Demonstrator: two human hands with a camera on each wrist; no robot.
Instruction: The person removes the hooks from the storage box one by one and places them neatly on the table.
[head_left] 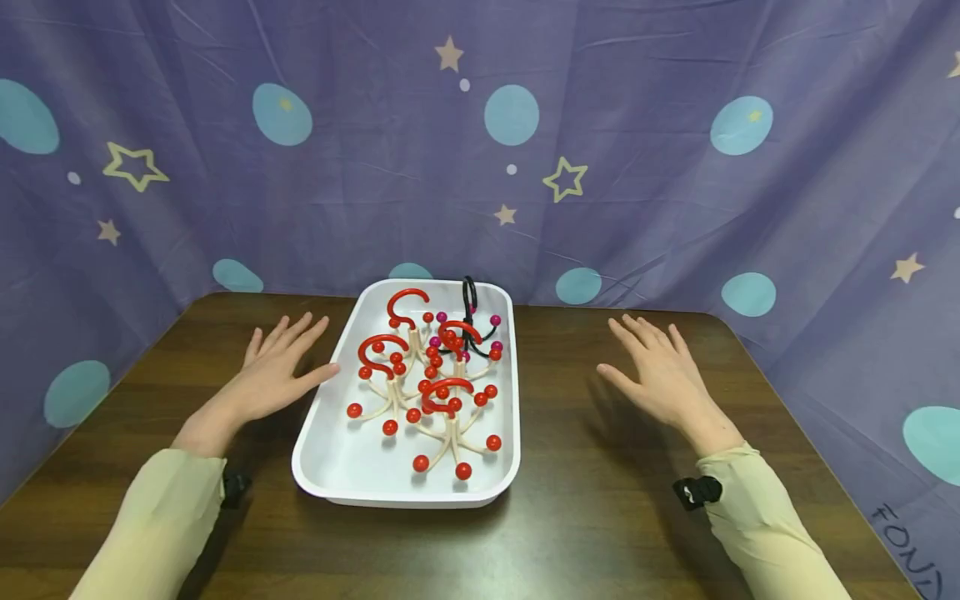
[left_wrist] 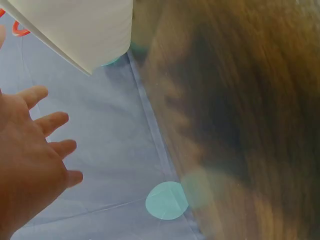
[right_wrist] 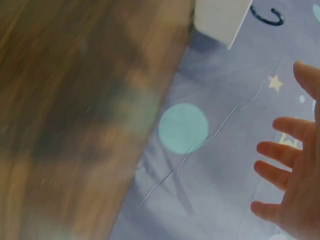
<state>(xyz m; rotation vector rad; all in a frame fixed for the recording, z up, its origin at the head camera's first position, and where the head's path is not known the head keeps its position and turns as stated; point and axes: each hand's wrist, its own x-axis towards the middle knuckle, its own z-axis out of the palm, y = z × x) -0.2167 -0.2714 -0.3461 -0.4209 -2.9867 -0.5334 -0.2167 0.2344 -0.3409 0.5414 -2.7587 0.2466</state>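
My left hand hovers palm-down beside the left rim of a white tray, fingers spread; its thumb tip overlaps the rim in the head view. Over to the right, my right hand is spread the same way above the table, apart from the tray. Neither hand holds anything. Inside the tray stand several hook-topped pieces with a red curved hook and splayed cream legs tipped with red balls. At the tray's back right is a similar black piece with magenta balls, partly hidden by a red one.
The tray sits left of centre on a dark brown wooden table. A purple curtain with stars and turquoise spots hangs behind the table and along both sides. A black strap is round the right wrist, another round the left.
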